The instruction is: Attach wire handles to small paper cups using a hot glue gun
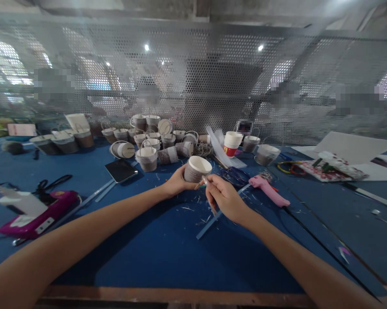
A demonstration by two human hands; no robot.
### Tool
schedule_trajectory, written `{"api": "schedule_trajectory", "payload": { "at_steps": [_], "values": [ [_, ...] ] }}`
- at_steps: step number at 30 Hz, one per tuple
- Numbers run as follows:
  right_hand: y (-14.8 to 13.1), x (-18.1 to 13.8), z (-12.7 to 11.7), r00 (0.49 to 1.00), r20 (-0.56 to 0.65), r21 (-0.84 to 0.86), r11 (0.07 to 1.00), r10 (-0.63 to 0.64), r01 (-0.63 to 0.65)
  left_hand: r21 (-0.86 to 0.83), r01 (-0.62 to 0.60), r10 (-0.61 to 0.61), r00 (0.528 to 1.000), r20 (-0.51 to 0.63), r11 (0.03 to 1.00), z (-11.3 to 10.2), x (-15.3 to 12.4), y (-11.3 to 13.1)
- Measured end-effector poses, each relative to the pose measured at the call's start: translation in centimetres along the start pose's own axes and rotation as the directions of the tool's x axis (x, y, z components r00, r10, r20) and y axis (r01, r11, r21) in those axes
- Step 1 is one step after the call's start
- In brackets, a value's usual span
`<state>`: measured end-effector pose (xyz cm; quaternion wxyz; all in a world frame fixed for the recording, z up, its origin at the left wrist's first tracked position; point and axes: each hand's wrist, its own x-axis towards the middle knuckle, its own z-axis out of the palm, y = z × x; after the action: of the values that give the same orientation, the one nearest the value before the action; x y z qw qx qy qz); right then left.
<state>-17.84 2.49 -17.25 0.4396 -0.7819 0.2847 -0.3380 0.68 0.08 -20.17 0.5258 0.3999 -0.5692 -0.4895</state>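
In front of me a paper cup (197, 168) with a grey-brown wrapped outside and a white inside is tilted slightly, its mouth facing up. Wrapped round its left side and base, my left hand (176, 181) holds it. My right hand (224, 195) is closed in a pinch close to the cup's lower right wall; what its fingertips hold is too small to make out. A translucent glue stick (208, 226) lies on the blue table under that hand. To its right rests a pink hot glue gun (270, 192) with a black cord.
Several small wrapped cup buckets with handles (147, 161) crowd the table's back. A stack of white paper cups (231, 145) stands there too. On the left lie a black phone (121, 171) and a purple power strip (56, 210). Papers (354, 148) are at far right.
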Motion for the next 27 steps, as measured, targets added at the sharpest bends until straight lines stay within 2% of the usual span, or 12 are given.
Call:
{"api": "schedule_trajectory", "payload": {
  "at_steps": [9, 14, 17, 23, 27],
  "values": [
    [-0.10, -0.16, 0.14, 1.000, 0.016, 0.037, 0.999, -0.005, 0.005, 0.039, -0.055, 0.054, 0.998, 0.019, 0.998, 0.36, 0.22, -0.02],
    [-0.10, -0.19, 0.24, 0.999, 0.037, 0.054, 0.999, 0.000, -0.002, 0.158, -0.147, 0.153, 0.988, -0.024, 0.976, 0.31, 0.45, -0.59],
    [0.10, -0.18, 0.30, 0.999, 0.036, 0.070, 0.998, 0.005, -0.007, 0.189, -0.150, 0.159, 0.987, -0.031, 0.970, 0.21, 0.24, -0.65],
    [0.18, -0.10, 0.30, 1.000, 0.004, 0.068, 0.998, 0.008, -0.008, 0.048, -0.047, 0.046, 0.999, 0.014, 0.998, 0.21, -0.45, -0.14],
    [-0.01, -0.15, 0.33, 1.000, 0.006, 0.041, 0.999, 0.000, -0.001, -0.015, -0.037, 0.037, 0.999, 0.020, 0.999, 0.22, -0.28, -0.43]
  ]
}}
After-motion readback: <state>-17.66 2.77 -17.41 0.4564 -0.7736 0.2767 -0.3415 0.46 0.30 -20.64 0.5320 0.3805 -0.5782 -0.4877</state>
